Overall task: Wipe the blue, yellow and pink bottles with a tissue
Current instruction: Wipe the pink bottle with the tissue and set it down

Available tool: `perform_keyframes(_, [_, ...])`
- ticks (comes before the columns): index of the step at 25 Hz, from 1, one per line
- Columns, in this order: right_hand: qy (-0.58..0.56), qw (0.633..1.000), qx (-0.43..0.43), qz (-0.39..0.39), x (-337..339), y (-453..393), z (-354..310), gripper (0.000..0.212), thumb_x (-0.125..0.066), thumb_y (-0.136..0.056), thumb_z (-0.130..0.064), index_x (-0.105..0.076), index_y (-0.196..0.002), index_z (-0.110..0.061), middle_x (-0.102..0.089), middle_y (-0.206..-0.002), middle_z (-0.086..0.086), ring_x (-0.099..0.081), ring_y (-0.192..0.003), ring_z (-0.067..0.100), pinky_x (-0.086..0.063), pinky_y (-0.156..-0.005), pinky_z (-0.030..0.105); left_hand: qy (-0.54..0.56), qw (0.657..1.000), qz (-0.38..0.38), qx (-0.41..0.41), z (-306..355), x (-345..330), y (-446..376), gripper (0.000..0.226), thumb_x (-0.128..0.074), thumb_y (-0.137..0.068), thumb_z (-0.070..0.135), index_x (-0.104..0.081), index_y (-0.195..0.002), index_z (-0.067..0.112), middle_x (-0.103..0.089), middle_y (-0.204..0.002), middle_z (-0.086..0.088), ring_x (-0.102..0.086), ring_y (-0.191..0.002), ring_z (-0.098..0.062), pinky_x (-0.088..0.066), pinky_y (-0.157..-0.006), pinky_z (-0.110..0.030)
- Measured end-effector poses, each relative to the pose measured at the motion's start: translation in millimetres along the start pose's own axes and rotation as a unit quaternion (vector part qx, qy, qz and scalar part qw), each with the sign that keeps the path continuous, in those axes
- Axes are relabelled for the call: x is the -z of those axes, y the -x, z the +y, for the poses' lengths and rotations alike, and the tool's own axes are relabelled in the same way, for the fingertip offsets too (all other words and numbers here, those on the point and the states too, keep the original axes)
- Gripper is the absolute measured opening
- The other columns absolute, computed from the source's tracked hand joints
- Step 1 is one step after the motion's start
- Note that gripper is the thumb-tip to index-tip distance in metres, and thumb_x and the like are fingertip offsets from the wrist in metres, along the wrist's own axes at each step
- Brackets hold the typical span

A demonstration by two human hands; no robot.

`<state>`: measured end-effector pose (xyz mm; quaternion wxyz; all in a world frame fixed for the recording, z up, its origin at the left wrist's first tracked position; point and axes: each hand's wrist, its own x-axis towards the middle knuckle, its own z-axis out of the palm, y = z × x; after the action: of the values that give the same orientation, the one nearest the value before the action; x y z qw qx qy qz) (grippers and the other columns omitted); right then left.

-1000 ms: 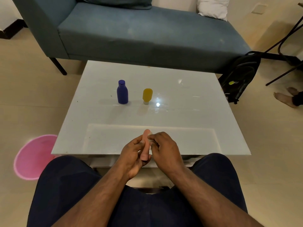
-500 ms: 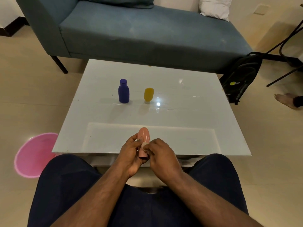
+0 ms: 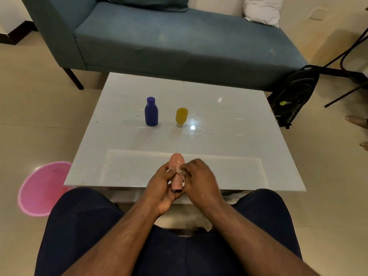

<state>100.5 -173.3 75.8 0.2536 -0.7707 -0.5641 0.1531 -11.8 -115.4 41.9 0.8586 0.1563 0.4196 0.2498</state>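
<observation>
At lower centre we see the left hand (image 3: 162, 186) gripping the pink bottle (image 3: 176, 170), now raised more upright, while the right hand (image 3: 201, 181) pinches the tissue (image 3: 180, 170) against it, so wiping continues

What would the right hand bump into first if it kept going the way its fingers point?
The right hand points left, pressing a tissue against the pink bottle, so it meets that at once. The left hand grips the bottle from the other side.
</observation>
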Motion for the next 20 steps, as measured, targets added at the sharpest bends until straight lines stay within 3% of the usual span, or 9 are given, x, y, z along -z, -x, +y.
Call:
perform_keyframes(4, [-0.033,0.993,-0.090,0.065,7,-29,7,0.021,-0.052,-0.093,-0.013,-0.066,-0.109,-0.013,-0.061,-0.110,0.002,-0.059,-0.100,0.016,-0.047,-0.087,0.024,-0.060,0.998,-0.025,-0.007,-3,-3,2,0.037,-0.055,-0.102,0.012,-0.061,-0.134,0.029,-0.064,-0.130,-0.017,-0.069,-0.101,-0.029,-0.059,-0.075,-0.039])
perform_keyframes(8, [0.002,0.999,-0.017,0.042,1,-12,-1,0.022,-0.054,-0.092,-0.016,-0.065,-0.112,-0.015,-0.062,-0.116,0.000,-0.053,-0.107,0.016,-0.043,-0.090,0.024,-0.085,0.995,-0.039,-0.019,-3,0,1,0.041,-0.058,-0.100,0.009,-0.068,-0.128,0.037,-0.067,-0.127,-0.013,-0.068,-0.097,-0.026,-0.057,-0.073,-0.037])
perform_keyframes(12, [-0.056,0.989,-0.100,0.097,18,-33,8,0.022,-0.051,-0.093,-0.008,-0.067,-0.107,-0.016,-0.066,-0.111,0.001,-0.058,-0.102,0.014,-0.044,-0.089,0.021,-0.141,0.988,-0.062,-0.032,-6,0,-1,0.046,-0.062,-0.095,0.005,-0.068,-0.128,0.037,-0.058,-0.131,-0.015,-0.056,-0.095,-0.024,-0.048,-0.063,-0.030])
perform_keyframes(17, [0.001,0.999,0.002,0.043,17,-17,-5,0.025,-0.056,-0.088,-0.006,-0.066,-0.108,-0.015,-0.065,-0.112,0.001,-0.052,-0.106,0.017,-0.046,-0.091,0.030,-0.165,0.984,-0.051,-0.035,-11,3,-2,0.041,-0.060,-0.095,0.004,-0.069,-0.128,0.026,-0.064,-0.116,-0.014,-0.052,-0.091,-0.027,-0.048,-0.062,-0.031])
perform_keyframes(20, [0.015,0.998,0.050,0.022,17,-11,-6,0.027,-0.059,-0.086,-0.006,-0.066,-0.110,-0.015,-0.065,-0.112,0.001,-0.052,-0.108,0.017,-0.046,-0.092,0.030,-0.201,0.978,-0.036,-0.047,-11,1,-1,0.034,-0.060,-0.096,0.005,-0.071,-0.121,0.025,-0.068,-0.104,-0.010,-0.057,-0.084,-0.021,-0.047,-0.065,-0.031])
